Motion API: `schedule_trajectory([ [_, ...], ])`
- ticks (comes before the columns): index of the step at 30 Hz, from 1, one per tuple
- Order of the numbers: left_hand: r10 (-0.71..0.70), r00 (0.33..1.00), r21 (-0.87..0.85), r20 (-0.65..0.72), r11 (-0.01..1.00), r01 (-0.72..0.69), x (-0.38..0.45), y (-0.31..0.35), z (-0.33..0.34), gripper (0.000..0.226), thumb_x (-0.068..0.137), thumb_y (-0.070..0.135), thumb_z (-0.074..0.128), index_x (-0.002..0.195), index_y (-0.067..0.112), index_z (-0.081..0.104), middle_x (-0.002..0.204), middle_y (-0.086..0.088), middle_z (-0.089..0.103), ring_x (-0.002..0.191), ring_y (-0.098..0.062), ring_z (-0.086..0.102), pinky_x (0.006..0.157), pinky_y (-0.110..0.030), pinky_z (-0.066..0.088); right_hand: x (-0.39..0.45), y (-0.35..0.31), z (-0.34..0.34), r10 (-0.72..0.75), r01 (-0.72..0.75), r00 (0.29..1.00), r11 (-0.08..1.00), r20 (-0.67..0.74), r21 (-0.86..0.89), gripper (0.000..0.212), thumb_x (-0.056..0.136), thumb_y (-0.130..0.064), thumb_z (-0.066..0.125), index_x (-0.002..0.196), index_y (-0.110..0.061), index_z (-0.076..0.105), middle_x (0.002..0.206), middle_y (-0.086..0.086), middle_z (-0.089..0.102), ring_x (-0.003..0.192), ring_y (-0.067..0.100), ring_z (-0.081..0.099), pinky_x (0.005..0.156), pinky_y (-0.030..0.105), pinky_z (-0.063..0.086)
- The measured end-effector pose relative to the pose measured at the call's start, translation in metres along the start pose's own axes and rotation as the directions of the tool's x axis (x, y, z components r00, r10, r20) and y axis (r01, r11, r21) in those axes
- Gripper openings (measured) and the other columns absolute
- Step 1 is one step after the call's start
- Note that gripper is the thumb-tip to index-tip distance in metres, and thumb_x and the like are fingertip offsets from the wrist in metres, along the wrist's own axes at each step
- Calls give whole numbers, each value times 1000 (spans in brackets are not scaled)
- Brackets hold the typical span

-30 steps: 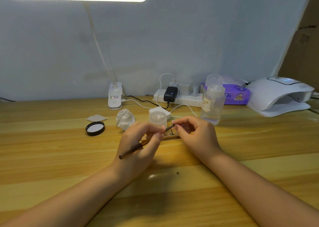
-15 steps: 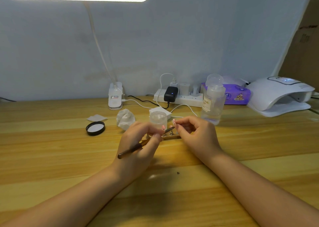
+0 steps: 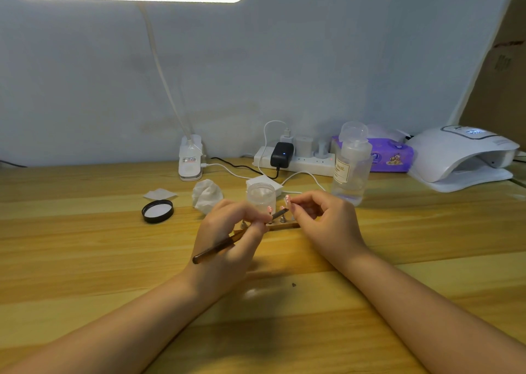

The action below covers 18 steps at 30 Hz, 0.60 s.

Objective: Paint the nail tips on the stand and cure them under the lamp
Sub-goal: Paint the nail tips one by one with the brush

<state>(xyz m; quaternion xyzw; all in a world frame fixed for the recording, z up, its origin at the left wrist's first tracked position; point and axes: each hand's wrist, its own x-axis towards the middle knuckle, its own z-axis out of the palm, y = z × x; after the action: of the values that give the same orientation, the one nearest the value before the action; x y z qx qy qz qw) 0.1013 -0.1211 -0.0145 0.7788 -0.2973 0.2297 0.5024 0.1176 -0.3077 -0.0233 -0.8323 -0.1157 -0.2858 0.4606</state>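
Observation:
A small wooden stand (image 3: 287,226) with metal pegs lies on the table between my hands. My left hand (image 3: 230,231) grips a brown nail brush (image 3: 213,251), whose bristle end points right over the stand. My right hand (image 3: 327,223) pinches a pale pink nail tip (image 3: 287,200) just above and to the right of the brush end. Another pink nail tip (image 3: 269,209) shows by my left fingertips. The white curing lamp (image 3: 461,157) sits at the far right of the table with its display lit.
Behind the stand are a small clear jar (image 3: 261,196), its black lid (image 3: 157,211), a crumpled tissue (image 3: 207,194), cotton pads (image 3: 159,194) and a clear pump bottle (image 3: 352,166). A power strip (image 3: 301,161), a purple wipes pack (image 3: 390,154) and a desk lamp base (image 3: 190,160) line the wall.
Both hands stay almost in place. The nail tip in my right fingers has risen slightly, and the brush end now sits a little below it.

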Motion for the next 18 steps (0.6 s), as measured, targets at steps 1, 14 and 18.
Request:
schedule_trajectory([
  [1, -2, 1000, 0, -11, 1000, 2, 0, 0, 0, 26, 83, 36, 51, 88, 19, 71, 84, 4, 71, 86, -13, 62, 75, -18, 43, 0, 0, 0, 1, -1, 1000, 1000, -2, 0, 15, 85, -10, 69, 89, -25, 69, 76, -17, 65, 78, 1, 62, 65, 12, 51],
  [14, 2, 1000, 6, 2, 1000, -2, 0, 0, 1, 27, 83, 36, 52, 88, 19, 72, 84, 5, 71, 87, -12, 62, 76, -18, 42, 0, 0, 0, 33, -33, 999, 999, -1, -2, 10, 85, -12, 68, 91, -20, 72, 77, -11, 68, 76, 4, 62, 66, 22, 53],
  [18, -30, 999, 11, -44, 999, 31, 1, 0, 3, 27, 86, 39, 52, 95, 22, 71, 87, 6, 72, 89, -10, 64, 77, -21, 44, 1, 1, 0, 40, -40, 999, 999, 0, -18, 11, 86, -12, 68, 94, -18, 72, 80, -8, 69, 77, 3, 62, 68, 21, 54],
])
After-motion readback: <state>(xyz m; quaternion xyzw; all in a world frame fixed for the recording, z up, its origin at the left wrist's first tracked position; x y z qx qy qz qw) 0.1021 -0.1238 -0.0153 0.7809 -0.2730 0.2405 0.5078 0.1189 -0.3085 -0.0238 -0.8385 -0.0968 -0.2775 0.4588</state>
